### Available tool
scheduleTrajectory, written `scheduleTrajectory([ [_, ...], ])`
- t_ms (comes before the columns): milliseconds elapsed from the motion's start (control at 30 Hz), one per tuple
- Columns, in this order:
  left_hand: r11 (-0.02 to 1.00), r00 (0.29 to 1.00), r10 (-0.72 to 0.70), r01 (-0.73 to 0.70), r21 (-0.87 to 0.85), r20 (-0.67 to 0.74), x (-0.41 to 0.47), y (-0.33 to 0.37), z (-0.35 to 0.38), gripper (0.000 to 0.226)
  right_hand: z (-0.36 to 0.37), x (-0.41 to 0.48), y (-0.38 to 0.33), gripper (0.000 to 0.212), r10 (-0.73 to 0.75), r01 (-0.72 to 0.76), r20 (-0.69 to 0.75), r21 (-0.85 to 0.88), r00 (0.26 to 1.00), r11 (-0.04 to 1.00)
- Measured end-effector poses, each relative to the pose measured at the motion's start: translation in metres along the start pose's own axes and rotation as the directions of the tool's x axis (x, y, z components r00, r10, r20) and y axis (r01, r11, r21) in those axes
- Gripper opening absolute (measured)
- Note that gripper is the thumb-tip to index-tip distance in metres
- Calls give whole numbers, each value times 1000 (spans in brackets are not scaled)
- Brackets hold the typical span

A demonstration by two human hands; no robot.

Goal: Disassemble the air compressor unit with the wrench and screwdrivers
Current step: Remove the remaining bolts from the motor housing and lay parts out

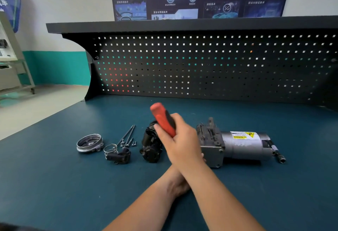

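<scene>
Nearest, the right hand (180, 145) grips a red screwdriver (162, 119), the left hand (177, 182) hidden beneath, grip untellable; cover (89, 142) and bolts (128, 135) lie removed at nine o'clock, motor body (237, 145) at three seemingly unopened.

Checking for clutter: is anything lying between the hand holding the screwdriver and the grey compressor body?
Nothing visible. The right hand, gripping the red screwdriver, is right beside the compressor body; the loose parts lie to the hand's left.

Matt grey metal motor housing (245, 145), smooth red plastic screwdriver handle (161, 118), matt benchtop (54, 176)
</scene>
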State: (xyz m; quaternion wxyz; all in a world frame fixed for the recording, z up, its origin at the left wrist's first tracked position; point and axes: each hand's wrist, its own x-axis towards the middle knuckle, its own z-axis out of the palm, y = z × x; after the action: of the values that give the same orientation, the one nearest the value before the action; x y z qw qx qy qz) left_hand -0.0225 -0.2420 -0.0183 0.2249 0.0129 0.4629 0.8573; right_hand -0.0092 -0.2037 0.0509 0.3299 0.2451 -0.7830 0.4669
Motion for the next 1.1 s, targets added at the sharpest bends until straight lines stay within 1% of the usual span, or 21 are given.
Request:
scheduleTrajectory([
  [33, 1000, 1000, -12, 12, -23, -8, 1, 0, 0, 12, 3, -2, 1, 25, -24, 24, 17, -23, 1000, 999],
  [67, 999, 1000, -19, 19, -29, -12, 1, 0, -1, 13, 4, -3, 2, 24, -33, 33, -2, -19, 999, 999],
  [133, 1000, 1000, -1, 1, 19, -4, 3, -2, -3, 19, -1, -4, 2, 24, -1, 9, -109, 75, 994, 997],
  [200, 993, 999, 19, -15, 115, -31, 6, -4, -3, 29, -12, -5, 2, 23, 95, -40, -255, 212, 962, 976],
  [233, 987, 998, 31, -21, 158, -61, 7, -4, -2, 28, -19, -6, 3, 21, 178, -78, -321, 300, 930, 951],
  [267, 982, 995, 44, -26, 187, -91, 7, -5, -1, 25, -26, -6, 5, 18, 283, -118, -369, 411, 885, 904],
  [300, 980, 993, 51, -29, 197, -111, 7, -4, -1, 23, -33, -7, 8, 15, 395, -140, -394, 538, 830, 831],
  [367, 984, 992, 46, -26, 175, -116, 5, -2, 1, 23, -49, -7, 19, 16, 582, -97, -394, 765, 711, 636],
  [467, 990, 995, 26, -13, 141, -93, 3, -1, 5, 19, -72, -6, 40, 23, 806, -39, -310, 924, 505, 381],
  [533, 990, 996, 14, -2, 144, -85, 2, -1, 7, 18, -79, -8, 51, 25, 890, -60, -243, 956, 386, 287],
  [567, 989, 997, 7, 4, 145, -78, 2, -1, 7, 18, -80, -9, 54, 26, 902, -67, -238, 958, 359, 280],
  [600, 991, 998, -5, 14, 137, -67, 2, -2, 7, 19, -79, -9, 54, 25, 900, -72, -253, 952, 356, 296],
  [667, 995, 998, -53, 56, 83, -44, 0, 0, 8, 32, -75, -6, 48, 22, 857, -76, -315, 924, 408, 376],
  [733, 994, 994, -111, 111, 10, -5, 2, 3, 5, 54, -68, -1, 37, 19, 777, -82, -376, 875, 505, 477],
  [767, 991, 992, -128, 129, -22, 12, 1, 4, 5, 59, -63, 1, 31, 18, 723, -90, -401, 840, 562, 535],
  [833, 990, 991, -130, 131, -58, 27, -2, 7, 6, 55, -51, 4, 21, 16, 600, -139, -435, 722, 671, 678],
  [900, 995, 995, -98, 98, -11, 34, -4, 5, 6, 35, -39, 5, 11, 19, 455, -173, -439, 545, 774, 820],
  [933, 997, 996, -81, 80, 20, 35, -6, 4, 6, 30, -33, 5, 8, 21, 370, -153, -424, 463, 827, 873],
  [1000, 996, 997, -65, 62, 57, 45, -5, 2, 4, 46, -21, 5, 3, 24, 207, -100, -341, 307, 917, 946],
  [1033, 997, 997, -61, 59, 52, 49, -5, 3, 3, 51, -15, 5, 0, 25, 146, -82, -282, 227, 948, 970],
  [1100, 999, 999, -30, 29, 40, 28, -5, 4, 2, 48, -7, 6, -2, 26, 69, -49, -178, 115, 982, 992],
])
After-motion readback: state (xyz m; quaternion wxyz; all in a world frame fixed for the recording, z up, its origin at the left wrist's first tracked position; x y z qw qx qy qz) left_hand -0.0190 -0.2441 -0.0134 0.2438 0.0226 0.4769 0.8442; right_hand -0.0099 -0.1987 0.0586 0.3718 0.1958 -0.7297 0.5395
